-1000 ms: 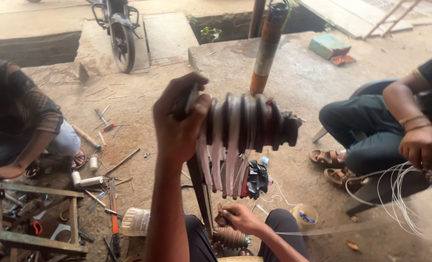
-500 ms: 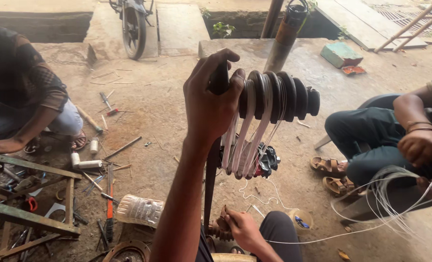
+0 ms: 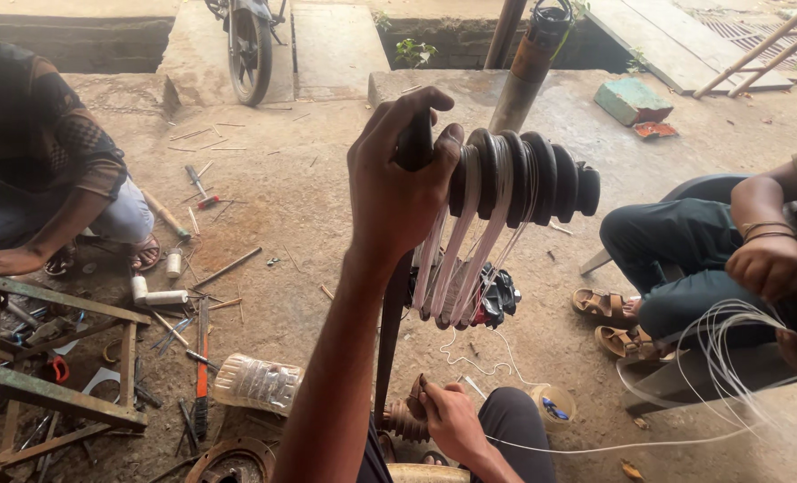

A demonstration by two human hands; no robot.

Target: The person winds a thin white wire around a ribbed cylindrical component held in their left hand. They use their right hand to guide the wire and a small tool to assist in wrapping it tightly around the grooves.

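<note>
A: Head view: left hand (image 3: 396, 183) closed around the raised grooved winding former (image 3: 515, 174); right hand (image 3: 447, 416) pinches the wire (image 3: 720, 358) near the lap.

B: Hazard: slack wire may jump grooves.

Single head-worn view, angled down and forward, close on the raised left hand (image 3: 398, 183), workshop ground beyond

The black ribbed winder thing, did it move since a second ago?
The view tilted, so the black ribbed former sits higher and further right in the picture. The left hand still grips its end; the right hand stays low at the small reel. Nothing was let go.
</note>
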